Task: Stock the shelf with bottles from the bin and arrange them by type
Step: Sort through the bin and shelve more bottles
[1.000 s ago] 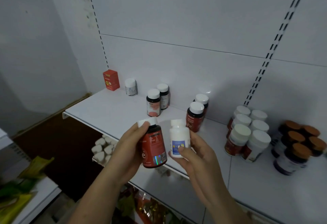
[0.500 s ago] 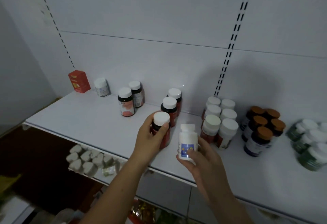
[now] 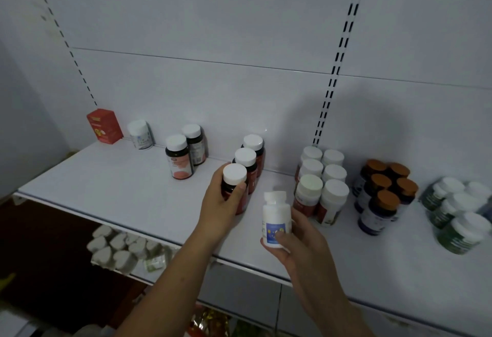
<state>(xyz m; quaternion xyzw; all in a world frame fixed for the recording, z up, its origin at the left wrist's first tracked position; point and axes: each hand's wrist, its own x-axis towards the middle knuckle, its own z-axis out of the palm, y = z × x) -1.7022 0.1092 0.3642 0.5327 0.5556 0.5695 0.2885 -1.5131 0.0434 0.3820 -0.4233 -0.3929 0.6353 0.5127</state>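
The red bottle [image 3: 234,178] is upright at the front of a row with two like bottles [image 3: 246,159] behind it. The left hand [image 3: 218,210] has fingers and thumb clamped round its body below the white cap. Whether its base touches the shelf [image 3: 119,190] cannot be told. The right hand [image 3: 303,243] grips a white bottle [image 3: 275,217] with a blue label, held upright above the shelf's front edge. To the right stand white-capped bottles [image 3: 322,177], then orange-capped bottles [image 3: 383,193] and green bottles [image 3: 458,214]. To the left stand two dark bottles [image 3: 179,159], a small white bottle [image 3: 139,134] and a red box [image 3: 104,126].
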